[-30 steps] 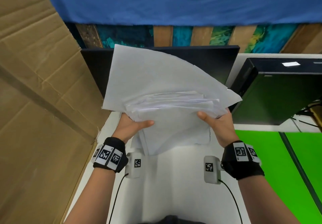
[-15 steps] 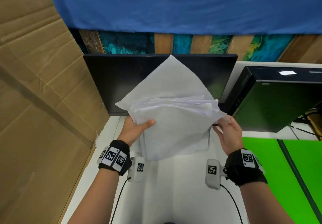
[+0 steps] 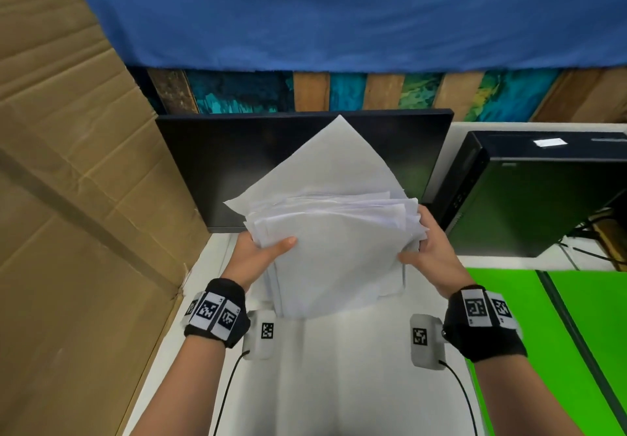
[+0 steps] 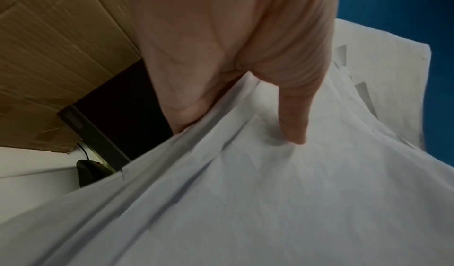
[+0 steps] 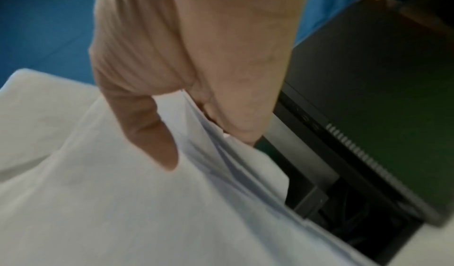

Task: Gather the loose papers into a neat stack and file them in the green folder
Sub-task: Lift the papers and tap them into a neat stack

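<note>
A loose bundle of white papers (image 3: 332, 242) is held up above the white desk (image 3: 339, 367), edges uneven, one sheet poking up behind the rest. My left hand (image 3: 261, 252) grips its left edge, thumb on the front sheet (image 4: 293, 126), fingers behind. My right hand (image 3: 424, 249) grips the right edge the same way, thumb on the front (image 5: 150, 134). The papers (image 4: 270, 192) (image 5: 98, 202) fill both wrist views. The green folder (image 3: 543, 334) lies open and flat on the desk at the right, below the right hand.
A black monitor (image 3: 237, 164) stands right behind the papers. A black computer case (image 3: 529, 195) sits at the right, cables beside it. A big cardboard sheet (image 3: 74, 215) walls off the left. A blue cloth (image 3: 339, 11) hangs at the back.
The back sheet has turned from a wide spread to a point standing up. My right hand let go of the right edge, then took hold of it again higher up.
</note>
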`<action>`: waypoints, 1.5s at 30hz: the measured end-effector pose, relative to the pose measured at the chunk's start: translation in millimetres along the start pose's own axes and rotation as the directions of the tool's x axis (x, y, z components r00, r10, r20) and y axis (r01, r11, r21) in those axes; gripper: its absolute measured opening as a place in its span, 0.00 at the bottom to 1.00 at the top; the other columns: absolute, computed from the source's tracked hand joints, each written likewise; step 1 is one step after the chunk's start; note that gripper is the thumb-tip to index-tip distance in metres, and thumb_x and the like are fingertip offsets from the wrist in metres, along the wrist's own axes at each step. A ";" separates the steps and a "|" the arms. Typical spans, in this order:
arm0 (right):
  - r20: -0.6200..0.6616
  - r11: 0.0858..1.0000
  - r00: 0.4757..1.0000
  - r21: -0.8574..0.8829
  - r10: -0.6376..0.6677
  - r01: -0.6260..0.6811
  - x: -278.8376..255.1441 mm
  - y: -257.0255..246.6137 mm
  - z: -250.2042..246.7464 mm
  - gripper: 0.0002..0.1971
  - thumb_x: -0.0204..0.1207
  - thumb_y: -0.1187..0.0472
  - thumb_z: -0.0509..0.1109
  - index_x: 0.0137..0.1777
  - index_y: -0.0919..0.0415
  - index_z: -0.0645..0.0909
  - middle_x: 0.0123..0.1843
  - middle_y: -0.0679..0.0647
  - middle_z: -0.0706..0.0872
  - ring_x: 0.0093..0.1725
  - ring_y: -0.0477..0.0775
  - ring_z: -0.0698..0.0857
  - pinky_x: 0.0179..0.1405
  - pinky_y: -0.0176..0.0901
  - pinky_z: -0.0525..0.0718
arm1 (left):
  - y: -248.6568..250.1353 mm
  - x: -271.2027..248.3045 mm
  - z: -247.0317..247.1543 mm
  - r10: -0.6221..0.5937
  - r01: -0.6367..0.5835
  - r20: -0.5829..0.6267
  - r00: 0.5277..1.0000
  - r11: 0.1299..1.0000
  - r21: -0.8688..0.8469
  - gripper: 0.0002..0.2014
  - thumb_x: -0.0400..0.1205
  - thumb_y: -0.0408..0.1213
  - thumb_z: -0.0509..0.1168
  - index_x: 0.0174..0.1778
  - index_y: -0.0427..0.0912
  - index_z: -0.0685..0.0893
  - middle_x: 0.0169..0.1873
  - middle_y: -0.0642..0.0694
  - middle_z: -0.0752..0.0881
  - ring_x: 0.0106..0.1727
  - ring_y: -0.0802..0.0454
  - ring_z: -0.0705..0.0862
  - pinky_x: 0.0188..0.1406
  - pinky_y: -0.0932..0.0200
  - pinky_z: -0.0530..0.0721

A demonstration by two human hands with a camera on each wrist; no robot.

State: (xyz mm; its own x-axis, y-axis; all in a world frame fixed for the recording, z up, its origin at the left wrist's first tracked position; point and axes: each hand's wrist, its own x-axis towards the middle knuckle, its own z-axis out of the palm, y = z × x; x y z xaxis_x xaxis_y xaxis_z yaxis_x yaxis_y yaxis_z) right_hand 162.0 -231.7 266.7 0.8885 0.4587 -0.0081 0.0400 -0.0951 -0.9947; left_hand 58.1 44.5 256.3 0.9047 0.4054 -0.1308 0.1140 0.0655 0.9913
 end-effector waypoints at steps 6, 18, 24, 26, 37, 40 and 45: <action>-0.096 0.942 0.986 -0.293 0.139 -0.161 6.6 29.4 15.1 0.19 0.71 0.72 0.63 0.58 0.55 0.82 0.56 0.65 0.87 0.58 0.65 0.85 0.63 0.59 0.82 | 5.6 -2.6 4.8 -0.006 0.006 0.005 1.000 1.000 -0.006 0.18 0.70 0.31 0.78 0.50 0.55 0.85 0.52 0.53 0.90 0.53 0.60 0.89 0.55 0.59 0.86; 0.044 0.574 0.864 -0.764 0.502 -0.294 -1.9 11.3 9.1 0.13 0.77 0.70 0.62 0.57 0.53 0.75 0.54 0.61 0.81 0.54 0.60 0.80 0.41 0.30 0.77 | 8.1 -3.6 7.9 0.012 -0.012 0.007 1.000 1.000 0.011 0.19 0.70 0.30 0.77 0.54 0.52 0.84 0.53 0.51 0.90 0.50 0.62 0.90 0.47 0.67 0.87; 0.000 0.996 1.000 0.088 0.029 -0.029 -13.4 -6.0 2.0 0.26 0.64 0.78 0.77 0.60 0.59 0.81 0.52 0.51 0.91 0.50 0.47 0.90 0.49 0.40 0.88 | 3.5 -3.1 1.4 -0.008 0.007 0.015 1.000 0.999 0.034 0.25 0.68 0.29 0.79 0.61 0.45 0.84 0.56 0.47 0.90 0.58 0.53 0.89 0.55 0.60 0.86; -0.064 0.992 0.997 0.126 0.038 -0.030 -15.4 -4.3 11.9 0.19 0.65 0.77 0.77 0.55 0.61 0.85 0.49 0.52 0.93 0.48 0.49 0.91 0.57 0.48 0.88 | 3.0 -3.0 2.8 -0.008 0.006 0.053 0.999 0.999 0.052 0.28 0.67 0.29 0.79 0.63 0.44 0.83 0.57 0.46 0.90 0.59 0.52 0.88 0.58 0.56 0.86; -0.039 0.978 0.981 0.094 0.189 -0.184 15.8 31.5 19.4 0.41 0.62 0.66 0.83 0.75 0.47 0.72 0.70 0.54 0.83 0.65 0.50 0.84 0.66 0.50 0.83 | -0.9 1.9 7.3 0.053 -0.056 0.045 0.998 0.995 0.077 0.17 0.76 0.28 0.71 0.53 0.55 0.82 0.50 0.58 0.88 0.48 0.71 0.88 0.49 0.70 0.83; 0.033 0.981 0.982 0.044 0.188 -0.190 28.4 16.3 18.3 0.29 0.62 0.68 0.82 0.63 0.47 0.81 0.64 0.57 0.87 0.64 0.58 0.86 0.64 0.57 0.84 | 0.8 4.0 10.8 0.081 -0.085 0.037 0.996 0.989 0.121 0.14 0.79 0.27 0.67 0.50 0.54 0.82 0.47 0.57 0.87 0.46 0.67 0.88 0.43 0.72 0.85; 0.182 0.997 0.980 -0.037 0.075 -0.070 32.4 -0.6 -1.0 0.40 0.56 0.61 0.86 0.70 0.49 0.76 0.58 0.38 0.89 0.60 0.37 0.86 0.58 0.35 0.83 | 12.6 5.4 -0.3 0.071 -0.082 0.078 0.994 0.987 0.136 0.08 0.79 0.27 0.67 0.52 0.42 0.83 0.48 0.47 0.86 0.53 0.48 0.85 0.50 0.62 0.84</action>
State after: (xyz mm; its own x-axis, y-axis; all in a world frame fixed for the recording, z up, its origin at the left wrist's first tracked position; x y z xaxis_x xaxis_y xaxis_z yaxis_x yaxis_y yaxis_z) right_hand 191.2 -217.7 267.1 0.7912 0.6031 -0.1016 -0.0050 -0.1598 -0.9871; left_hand 64.3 47.8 268.1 0.9400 0.3362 -0.0583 0.0947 -0.0929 0.9912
